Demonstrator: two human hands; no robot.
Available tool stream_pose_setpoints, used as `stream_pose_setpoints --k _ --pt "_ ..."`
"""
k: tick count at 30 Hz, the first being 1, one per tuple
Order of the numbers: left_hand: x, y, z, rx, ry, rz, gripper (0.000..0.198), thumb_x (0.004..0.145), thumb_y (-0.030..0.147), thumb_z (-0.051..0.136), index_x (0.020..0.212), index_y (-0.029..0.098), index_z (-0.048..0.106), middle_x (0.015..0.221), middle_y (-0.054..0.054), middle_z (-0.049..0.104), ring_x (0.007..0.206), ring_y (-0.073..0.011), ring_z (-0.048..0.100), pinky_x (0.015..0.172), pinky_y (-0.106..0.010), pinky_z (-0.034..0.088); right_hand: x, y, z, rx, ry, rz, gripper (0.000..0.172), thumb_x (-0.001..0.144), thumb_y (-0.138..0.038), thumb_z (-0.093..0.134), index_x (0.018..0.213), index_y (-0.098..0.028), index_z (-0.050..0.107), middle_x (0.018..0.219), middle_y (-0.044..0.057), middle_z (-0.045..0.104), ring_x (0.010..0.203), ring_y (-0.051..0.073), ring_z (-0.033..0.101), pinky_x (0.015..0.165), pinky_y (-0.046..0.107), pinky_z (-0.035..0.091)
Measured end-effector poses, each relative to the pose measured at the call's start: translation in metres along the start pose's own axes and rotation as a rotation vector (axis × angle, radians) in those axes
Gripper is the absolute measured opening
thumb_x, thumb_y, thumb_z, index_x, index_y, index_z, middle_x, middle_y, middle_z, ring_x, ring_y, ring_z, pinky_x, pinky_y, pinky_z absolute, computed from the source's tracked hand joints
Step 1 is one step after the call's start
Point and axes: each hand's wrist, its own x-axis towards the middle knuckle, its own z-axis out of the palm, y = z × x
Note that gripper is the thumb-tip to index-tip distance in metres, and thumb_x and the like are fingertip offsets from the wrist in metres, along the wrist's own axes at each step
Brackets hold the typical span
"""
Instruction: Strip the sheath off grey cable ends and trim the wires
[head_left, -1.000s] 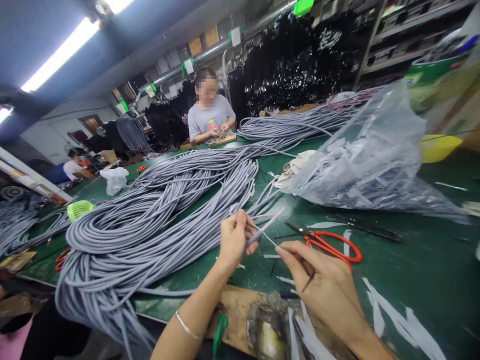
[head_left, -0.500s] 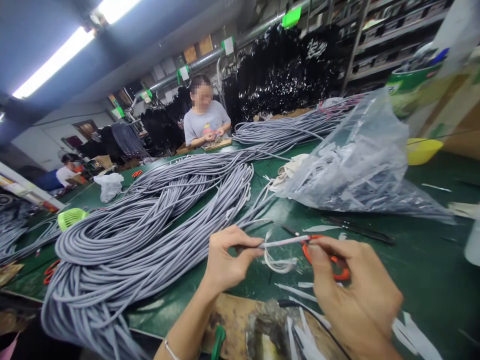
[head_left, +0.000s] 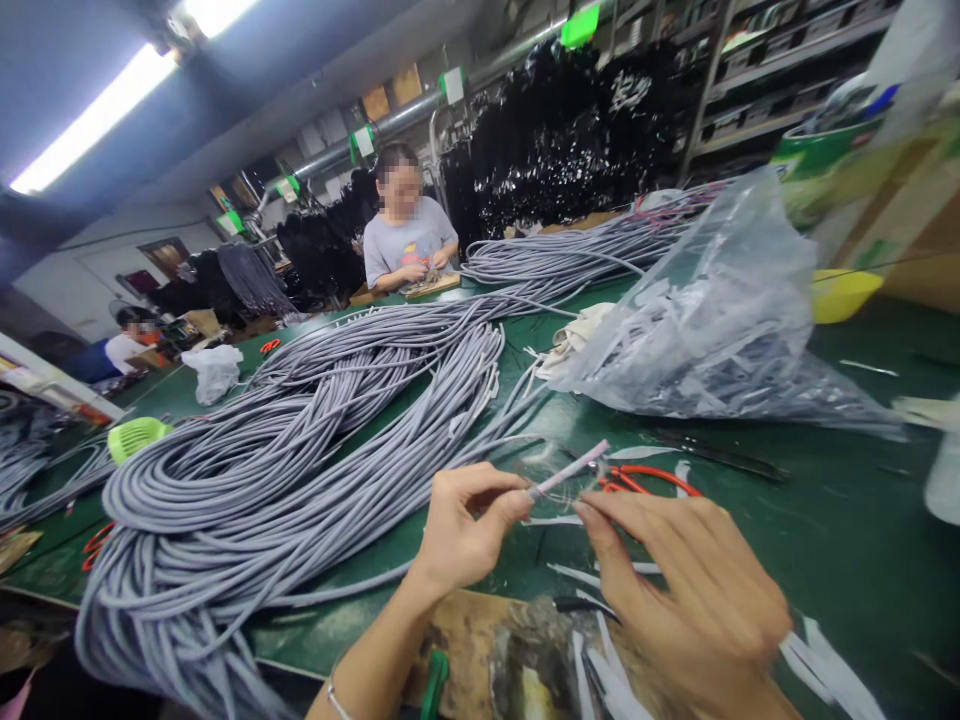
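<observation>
My left hand (head_left: 465, 525) pinches the end of a grey cord (head_left: 571, 466), whose tip points up and to the right. My right hand (head_left: 694, 580) sits just to its right, fingers curled and close together near the cord tip; a thin clear strip seems to run between them, but it is blurred. Red-handled scissors (head_left: 645, 478) lie on the green table (head_left: 825, 520) just behind my right hand. A big heap of coiled grey cord (head_left: 300, 450) covers the table to the left.
A clear plastic bag (head_left: 720, 320) of strips lies at the right rear, with a yellow bowl (head_left: 844, 292) behind it. White strips (head_left: 825, 665) litter the near table edge. A seated person (head_left: 405, 235) works at the far end; another person (head_left: 124, 345) sits far left.
The cord tip has tilted from level to pointing up and right. My right hand came off the tip and dropped slightly lower. The view shifted a little.
</observation>
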Motion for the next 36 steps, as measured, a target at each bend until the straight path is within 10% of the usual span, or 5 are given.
stream_pose_setpoints --k 36 --pt "-0.0065 0.004 0.0028 0.261 -0.025 0.134 0.021 0.076 0.02 0.056 0.081 0.011 0.074 0.058 -0.007 0.062 0.045 -0.0106 0.046 0.041 -0.02 0.032 0.0022 0.0022 -0.0009 -0.104 0.008 -0.067 0.013 0.075 -0.01 0.065 0.076 -0.019 0.056 0.057 0.001 0.065 0.052 0.015 0.052 0.057 0.031 0.035"
